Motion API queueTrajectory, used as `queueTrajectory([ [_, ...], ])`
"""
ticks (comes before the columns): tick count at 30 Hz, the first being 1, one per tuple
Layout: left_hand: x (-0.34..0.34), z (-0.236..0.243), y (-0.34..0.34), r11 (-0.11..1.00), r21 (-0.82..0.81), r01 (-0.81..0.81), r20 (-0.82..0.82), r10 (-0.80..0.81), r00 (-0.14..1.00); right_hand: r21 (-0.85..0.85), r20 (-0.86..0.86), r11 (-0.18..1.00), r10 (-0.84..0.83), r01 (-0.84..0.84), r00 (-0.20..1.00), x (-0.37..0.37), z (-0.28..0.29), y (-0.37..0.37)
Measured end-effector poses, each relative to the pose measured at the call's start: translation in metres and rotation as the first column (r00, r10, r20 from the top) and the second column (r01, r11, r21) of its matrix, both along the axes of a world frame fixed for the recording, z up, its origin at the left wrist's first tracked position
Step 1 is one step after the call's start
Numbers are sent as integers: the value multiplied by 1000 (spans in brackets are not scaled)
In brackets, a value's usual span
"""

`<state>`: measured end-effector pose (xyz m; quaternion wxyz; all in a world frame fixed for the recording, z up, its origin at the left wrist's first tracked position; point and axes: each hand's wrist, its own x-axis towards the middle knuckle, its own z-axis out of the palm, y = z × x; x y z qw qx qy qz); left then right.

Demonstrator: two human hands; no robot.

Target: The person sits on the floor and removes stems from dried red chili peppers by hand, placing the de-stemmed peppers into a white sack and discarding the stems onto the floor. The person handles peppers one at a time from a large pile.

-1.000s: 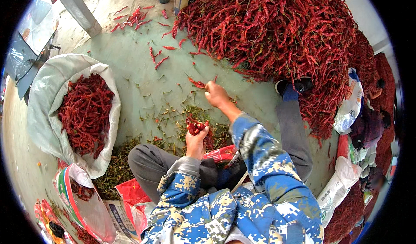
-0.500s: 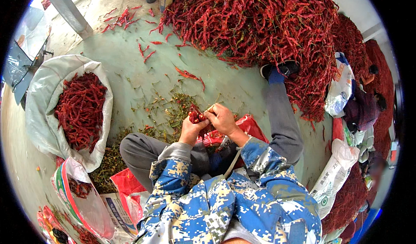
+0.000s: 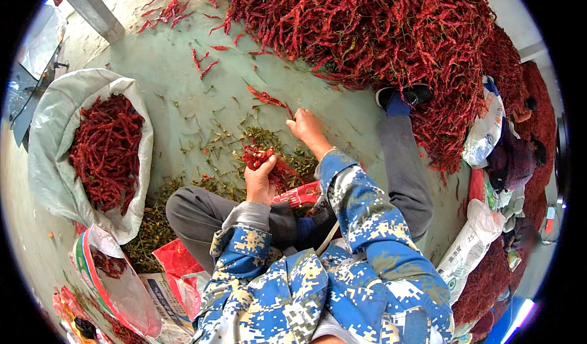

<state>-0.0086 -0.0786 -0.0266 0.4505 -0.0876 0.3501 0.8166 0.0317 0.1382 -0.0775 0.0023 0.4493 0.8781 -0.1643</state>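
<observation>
My left hand (image 3: 262, 179) is closed around a bunch of dried red chilies (image 3: 255, 157) over scattered green stems and debris (image 3: 217, 148). My right hand (image 3: 304, 126) is farther forward and to the right, fingers curled at the lower end of a few loose chilies (image 3: 268, 97) on the pale green floor; whether it grips one is unclear. A large heap of dried red chilies (image 3: 361, 20) covers the floor ahead to the right. At my left stands an open white woven sack (image 3: 49, 154) filled with chilies.
My outstretched right leg (image 3: 397, 161) reaches into the heap. A metal post (image 3: 88, 11) stands at the back left. Plastic sacks (image 3: 119, 286) lie at lower left, a white sack (image 3: 468, 252) at lower right. Another person in dark clothing (image 3: 507, 161) is at the far right, among more chilies.
Half a second ago both hands were together at the bunch. My right hand has since moved forward and up to the loose chilies; my left hand has shifted slightly left, still holding its bunch.
</observation>
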Motion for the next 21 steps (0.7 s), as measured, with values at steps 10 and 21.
queueTrajectory([
  [10, 4, -4, -6, 996, 55, 77, -89, -72, 993, -741, -472, 642, -290, -197, 833, 66, 49, -56],
  [21, 29, 8, -36, 944, 64, 324, -224, -303, 926, -823, -425, 527, -327, -211, 844, 116, 99, -137],
])
